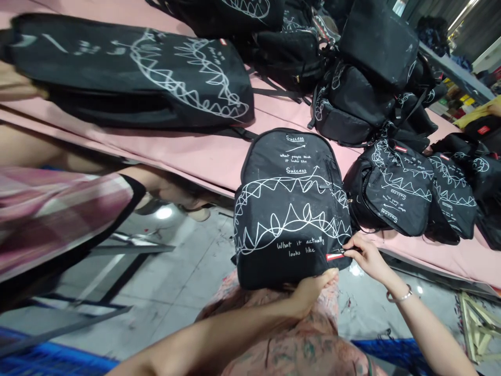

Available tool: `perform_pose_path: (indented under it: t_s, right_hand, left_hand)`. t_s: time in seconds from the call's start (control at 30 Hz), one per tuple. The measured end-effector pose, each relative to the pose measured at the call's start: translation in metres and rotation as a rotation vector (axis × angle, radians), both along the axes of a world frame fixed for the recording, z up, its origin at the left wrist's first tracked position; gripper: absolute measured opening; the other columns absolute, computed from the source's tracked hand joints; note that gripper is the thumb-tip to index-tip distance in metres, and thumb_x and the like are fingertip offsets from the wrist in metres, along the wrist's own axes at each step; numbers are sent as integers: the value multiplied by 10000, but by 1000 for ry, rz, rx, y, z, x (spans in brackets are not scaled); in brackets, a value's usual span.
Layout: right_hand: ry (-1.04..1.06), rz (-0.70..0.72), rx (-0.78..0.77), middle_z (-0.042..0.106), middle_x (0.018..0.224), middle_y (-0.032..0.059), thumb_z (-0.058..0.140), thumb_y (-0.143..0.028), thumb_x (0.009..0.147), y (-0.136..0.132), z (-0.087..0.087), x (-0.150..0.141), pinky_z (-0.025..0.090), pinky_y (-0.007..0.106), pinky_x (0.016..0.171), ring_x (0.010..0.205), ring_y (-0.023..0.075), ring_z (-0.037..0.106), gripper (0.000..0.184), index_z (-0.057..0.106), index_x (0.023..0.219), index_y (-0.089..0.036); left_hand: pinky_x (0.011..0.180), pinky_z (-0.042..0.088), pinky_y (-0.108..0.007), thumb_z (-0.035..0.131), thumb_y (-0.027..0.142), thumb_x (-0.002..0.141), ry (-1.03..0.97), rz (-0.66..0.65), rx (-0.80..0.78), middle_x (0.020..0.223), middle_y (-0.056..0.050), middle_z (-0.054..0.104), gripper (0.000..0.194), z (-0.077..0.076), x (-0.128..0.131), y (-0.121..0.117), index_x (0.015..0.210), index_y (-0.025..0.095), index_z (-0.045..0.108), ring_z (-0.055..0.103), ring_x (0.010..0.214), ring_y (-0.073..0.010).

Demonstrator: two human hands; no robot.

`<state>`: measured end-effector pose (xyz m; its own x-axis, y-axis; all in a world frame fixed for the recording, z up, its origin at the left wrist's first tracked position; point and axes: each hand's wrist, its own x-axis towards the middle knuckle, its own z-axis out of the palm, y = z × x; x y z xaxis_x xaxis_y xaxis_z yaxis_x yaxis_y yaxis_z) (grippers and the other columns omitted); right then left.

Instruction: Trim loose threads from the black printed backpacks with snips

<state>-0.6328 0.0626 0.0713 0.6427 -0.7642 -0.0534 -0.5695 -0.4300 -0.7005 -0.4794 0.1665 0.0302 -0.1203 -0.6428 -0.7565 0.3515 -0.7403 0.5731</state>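
Observation:
A black backpack (pixel 289 206) printed with white zigzag lines and the words "Success" and "What it actually looks like" rests on my lap, leaning against the table edge. My left hand (pixel 313 292) grips its lower edge, thumb along the front and the other fingers hidden beneath. At the bag's lower right corner, a small red and white label (pixel 334 256) shows. Just beside that label my right hand (pixel 364 256) is closed in a pinch, thumb and forefinger together against the fabric. What lies between those fingertips is too small to make out.
A pink-covered table (pixel 195 151) runs across the view. More printed backpacks (pixel 403 183) lie to the right, with a pile of black bags (pixel 368 89) behind. On the left, another person's hand holds a long black backpack (pixel 156 78). A metal frame (pixel 481 324) stands lower right.

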Motion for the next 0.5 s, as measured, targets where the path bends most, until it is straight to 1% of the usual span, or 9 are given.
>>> perform_pose_path:
  t_s: [0.1,0.23,0.37,0.5]
  right_hand:
    - [-9,-17,-8,537,802,39,548,-233,841,1,0,-2,382,287,704,766,162,505,70,580,824,-173]
    - [45,-16,22,540,815,48,549,-263,840,-2,3,-6,388,288,693,774,171,503,99,582,849,-171]
    - [50,5,37,545,829,50,542,-266,847,-4,7,-3,393,283,692,786,169,504,105,581,856,-169]
    - [20,47,27,541,826,52,536,-273,853,-5,7,4,395,288,708,794,168,505,115,578,834,-167]
  left_hand:
    - [777,401,-282,628,488,634,-11,-1,-3,772,-59,653,383,1,1,0,702,113,665,564,791,-207]
    - [751,406,-291,599,497,656,-17,2,-23,710,-58,636,398,4,2,-1,685,103,652,552,740,-203]
    - [773,407,-271,577,474,679,-18,23,-66,785,-60,646,376,6,3,-2,724,109,653,548,791,-194]
    - [790,408,-283,558,460,696,-16,23,-92,788,-63,649,376,6,3,-2,726,99,658,550,802,-211]
